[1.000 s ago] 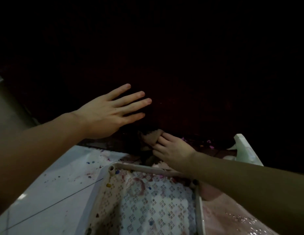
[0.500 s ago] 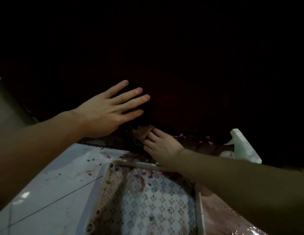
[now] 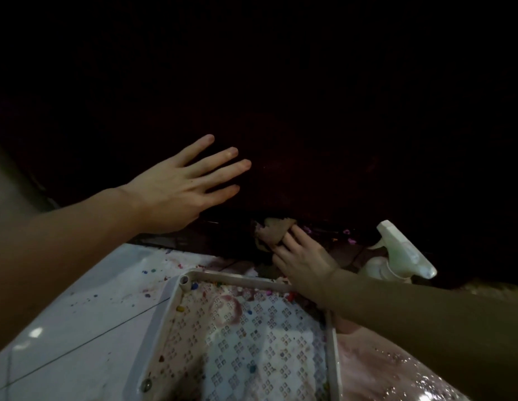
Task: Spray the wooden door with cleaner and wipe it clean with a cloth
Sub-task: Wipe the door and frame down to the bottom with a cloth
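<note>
While the left hand (image 3: 176,192) is spread flat, fingers straight and apart, against the dark door (image 3: 310,140), the cloth (image 3: 271,231) is pressed low on the door's bottom edge by the right hand (image 3: 302,261). The brownish cloth is bunched under the right fingertips, which lie fairly straight over it; whether the thumb is curled round it cannot be told. The door fills the upper part of the view and is too dark for its grain or any wetness to be seen. A white spray bottle (image 3: 402,253) is stood on the floor just right of the right hand, close to the door, its trigger head tilted toward the hand and untouched. Nearer the camera, a pale tray (image 3: 165,328) with a raised rim is laid on the white floor (image 3: 64,314); its base is patterned with small diamond marks and is stained with a reddish ring and pinkish smears, and a few small coloured bits are scattered in it. Similar coloured specks are scattered over the floor beside the tray and along the foot of the door. The right forearm is stretched across the tray's far corner.
</note>
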The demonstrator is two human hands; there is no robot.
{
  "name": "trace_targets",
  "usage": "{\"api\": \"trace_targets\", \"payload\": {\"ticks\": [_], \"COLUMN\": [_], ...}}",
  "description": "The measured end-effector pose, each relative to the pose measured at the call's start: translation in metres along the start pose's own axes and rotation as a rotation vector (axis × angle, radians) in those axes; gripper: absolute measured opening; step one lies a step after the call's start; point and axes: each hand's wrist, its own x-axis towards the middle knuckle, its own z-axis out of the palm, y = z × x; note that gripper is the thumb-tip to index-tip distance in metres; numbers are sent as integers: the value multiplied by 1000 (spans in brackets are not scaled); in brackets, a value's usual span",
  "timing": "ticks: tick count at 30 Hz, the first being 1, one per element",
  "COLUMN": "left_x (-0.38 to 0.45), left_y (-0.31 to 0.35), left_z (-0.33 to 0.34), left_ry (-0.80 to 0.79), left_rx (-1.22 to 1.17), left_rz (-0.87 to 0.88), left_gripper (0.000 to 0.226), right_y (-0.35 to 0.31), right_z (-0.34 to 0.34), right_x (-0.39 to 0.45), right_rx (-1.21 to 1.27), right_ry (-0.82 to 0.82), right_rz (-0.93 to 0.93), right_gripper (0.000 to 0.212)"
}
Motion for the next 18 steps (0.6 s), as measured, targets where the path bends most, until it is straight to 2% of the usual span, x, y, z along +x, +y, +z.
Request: {"api": "trace_targets", "payload": {"ticks": [4, 7, 13, 18], "left_x": [0, 3, 5, 4], "left_y": [5, 4, -1, 1], "left_z": [4, 0, -3, -4], "left_ry": [-103, -52, -48, -116], "left_rx": [39, 12, 1, 18], "left_rz": [4, -4, 5, 1], "left_gripper": [79, 76, 72, 72], "right_y": [-12, -10, 9, 7], "right_z": [-17, -18, 7, 4], "right_x": [29, 30, -15, -15], "right_rx": [21, 9, -77, -11], "right_ry": [116, 145, -42, -36], "right_rz": [-23, -36, -21, 22], "right_gripper": [52, 50, 53, 53]}}
